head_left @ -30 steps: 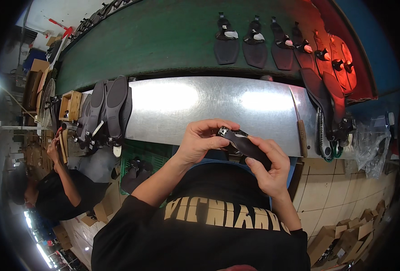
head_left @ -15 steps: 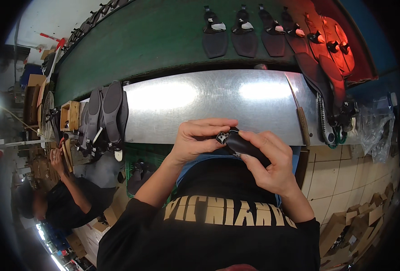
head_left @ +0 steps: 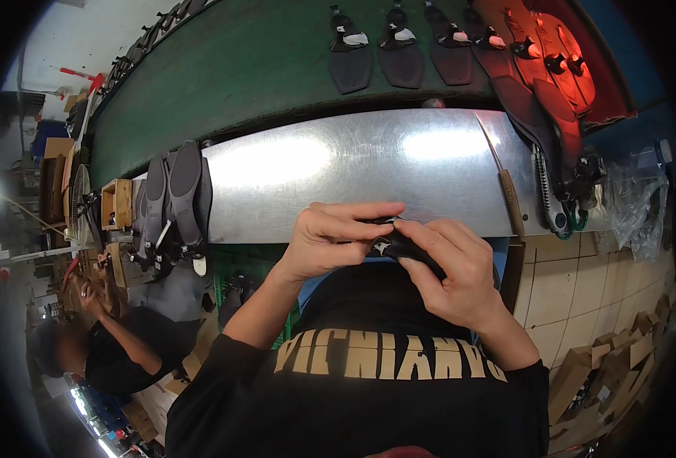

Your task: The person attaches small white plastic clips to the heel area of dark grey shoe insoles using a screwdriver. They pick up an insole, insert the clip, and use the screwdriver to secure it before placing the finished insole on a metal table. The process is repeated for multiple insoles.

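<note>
Just over the near edge of the metal worktop, both hands hold one black sandal [head_left: 410, 249], with most of it hidden by fingers. My left hand [head_left: 324, 238] grips its strap end, where a small patch with a whitish mark shows, its upper fingers stretched along the top. From the other side my right hand [head_left: 460, 276] wraps round the dark body, thumb below and fingertips above. The fingertips of both hands nearly meet at the strap.
A shiny metal worktop [head_left: 315, 191] lies ahead; an awl [head_left: 510, 200] with a wooden handle rests at its right. Dark sandals [head_left: 178, 200] are stacked left. Beyond, a green belt [head_left: 231, 84] bears several sandals [head_left: 351, 67] under red light. Another person [head_left: 128, 340] works at left.
Both hands stay on the sandal, which has turned a little; its body shows less. My left fingers have shifted on the strap. The view has moved slightly. The other person's hands have moved.
</note>
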The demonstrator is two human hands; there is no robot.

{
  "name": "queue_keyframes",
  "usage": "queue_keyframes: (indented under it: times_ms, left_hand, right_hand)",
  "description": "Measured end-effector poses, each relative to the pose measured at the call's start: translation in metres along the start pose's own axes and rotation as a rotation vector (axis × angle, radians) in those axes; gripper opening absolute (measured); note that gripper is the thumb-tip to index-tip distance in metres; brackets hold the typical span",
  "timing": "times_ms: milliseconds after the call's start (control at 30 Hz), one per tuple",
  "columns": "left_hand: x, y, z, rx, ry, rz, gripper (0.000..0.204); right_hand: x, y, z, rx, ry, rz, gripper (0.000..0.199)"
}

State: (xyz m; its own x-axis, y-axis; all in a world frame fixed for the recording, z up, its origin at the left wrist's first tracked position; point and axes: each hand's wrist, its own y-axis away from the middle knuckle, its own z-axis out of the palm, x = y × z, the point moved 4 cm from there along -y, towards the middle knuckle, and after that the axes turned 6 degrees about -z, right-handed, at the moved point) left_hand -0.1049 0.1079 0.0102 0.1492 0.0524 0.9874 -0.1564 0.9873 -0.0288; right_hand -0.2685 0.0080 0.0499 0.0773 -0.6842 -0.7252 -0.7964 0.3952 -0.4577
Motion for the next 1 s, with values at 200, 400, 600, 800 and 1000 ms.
queue_keyframes:
  times_ms: [200,400,600,800,1000]
  left_hand:
    - [-0.008,0.000,0.007,0.105,0.025,-0.080,0.045]
    - [-0.020,0.001,0.008,0.171,0.175,-0.305,0.040]
    - [-0.022,0.001,0.009,0.212,0.178,-0.323,0.041]
    - [-0.020,0.001,0.008,0.208,0.167,-0.392,0.042]
    - [-0.022,0.000,0.010,0.225,0.128,-0.375,0.044]
  right_hand:
    - [0.012,0.001,0.003,-0.005,-0.111,0.127,0.038]
    - [0.031,0.011,0.014,0.056,-0.248,0.254,0.024]
    - [0.026,0.008,0.015,0.011,-0.144,0.188,0.017]
    - [0.024,-0.001,0.013,-0.099,-0.066,0.088,0.017]
    - [0.034,0.007,0.019,-0.052,-0.198,0.185,0.015]
